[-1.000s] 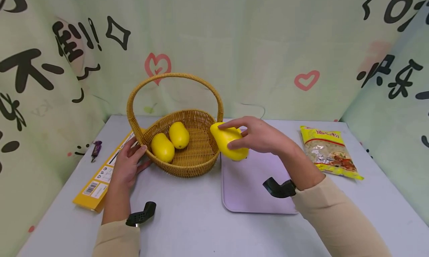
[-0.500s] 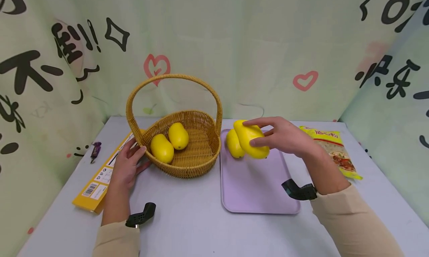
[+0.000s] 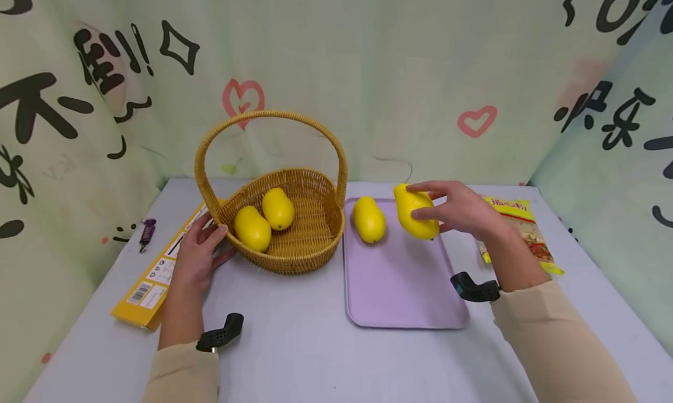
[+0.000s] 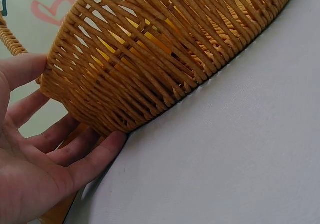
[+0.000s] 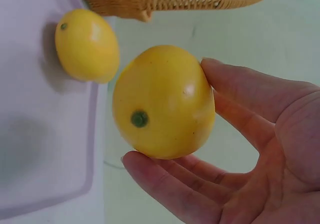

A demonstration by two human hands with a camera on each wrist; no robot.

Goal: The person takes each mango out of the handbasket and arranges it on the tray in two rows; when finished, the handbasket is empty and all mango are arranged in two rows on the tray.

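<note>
My right hand (image 3: pixel 462 209) holds a yellow mango (image 3: pixel 415 212) between thumb and fingers over the back of the lilac tray (image 3: pixel 405 298). The right wrist view shows the green stem spot on this mango (image 5: pixel 164 103). Left of it, a second mango (image 3: pixel 369 220) lies on the tray. Two more mangoes (image 3: pixel 252 229) sit in the left part of the wicker basket (image 3: pixel 289 266). My left hand (image 3: pixel 200 254) grips the basket's left end; in the left wrist view the thumb is at the rim and the fingers (image 4: pixel 97 159) are against the lower side.
A yellow box (image 3: pixel 139 315) lies at the left, partly behind the left hand. Beyond it is a small purple wrapped item (image 3: pixel 148 233). At the right, a yellow food packet (image 3: pixel 533 228) lies partly hidden by the right arm. A printed curtain (image 3: pixel 368 70) closes off the back.
The right hand has carried its mango rightward from the basket's right rim to over the tray, uncovering the mango lying there. The left hand has stayed on the basket.
</note>
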